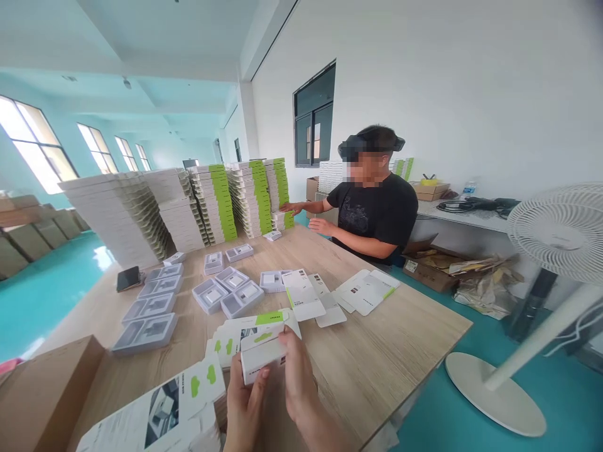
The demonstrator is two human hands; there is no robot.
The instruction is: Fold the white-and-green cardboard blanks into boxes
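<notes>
Hands (245, 395) (298, 376) grip a carton (259, 355) near trays (232, 306) holding white pieces (249, 291).

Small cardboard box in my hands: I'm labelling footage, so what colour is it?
The cardboard box is mostly white with a green patch, in the head view.

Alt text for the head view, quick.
A person's left hand and right hand hold a white box over a wooden table. On it are pale trays, flat cartons and stacked boxes, with a co-worker at the far side.

held box (258, 356): lettering illegible | flat cartons (301, 296): print too small | carton stack (125, 411): print unreadable
</notes>
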